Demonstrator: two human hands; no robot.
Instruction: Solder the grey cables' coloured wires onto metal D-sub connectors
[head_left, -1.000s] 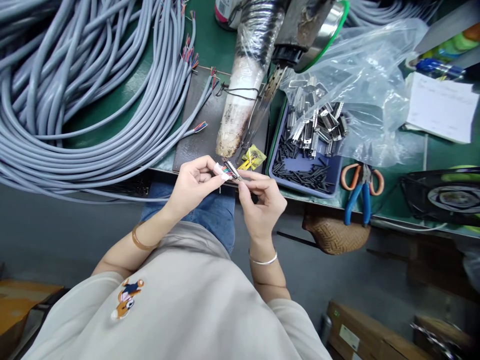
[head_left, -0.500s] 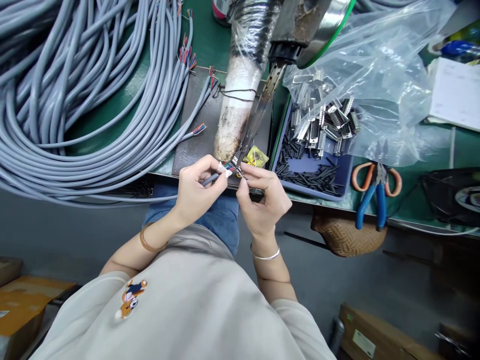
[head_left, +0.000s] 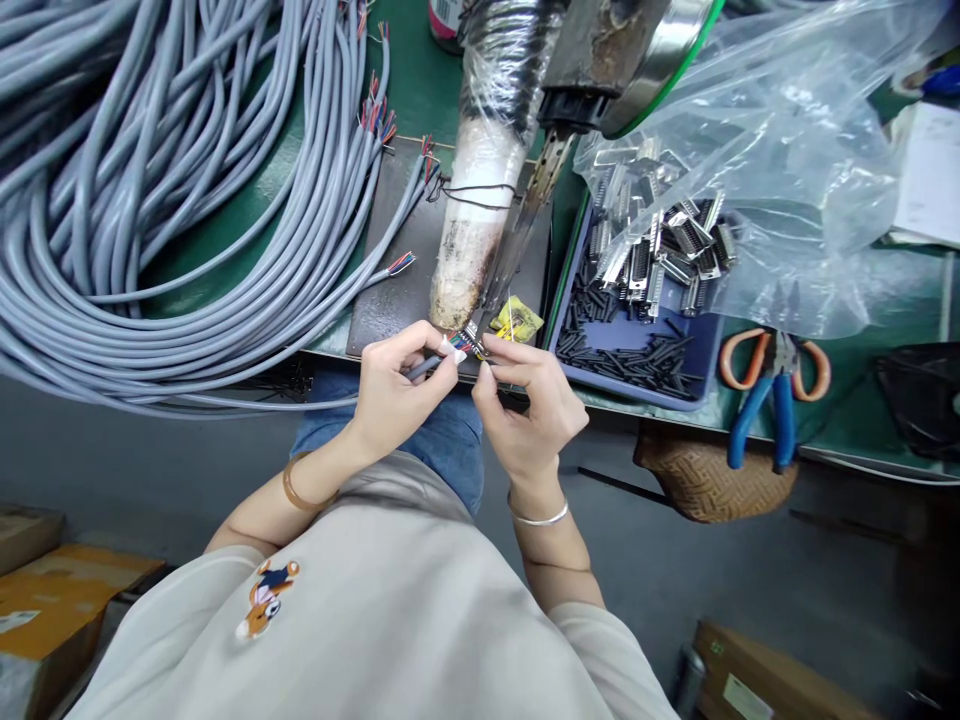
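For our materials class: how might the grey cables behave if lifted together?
The grey cables would probably bend springily, lying in smooth, wide curves. So many look heavy. Their thin coloured wires, splayed at the ends, may snag.

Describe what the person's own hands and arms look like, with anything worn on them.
Both hands are ungloved. The left hand has small white coverings at the thumb and fingertip, their material unclear, and a brown bangle at its wrist. The right hand has a thin silver bangle at its wrist. The sleeves are short, loose and pale grey.
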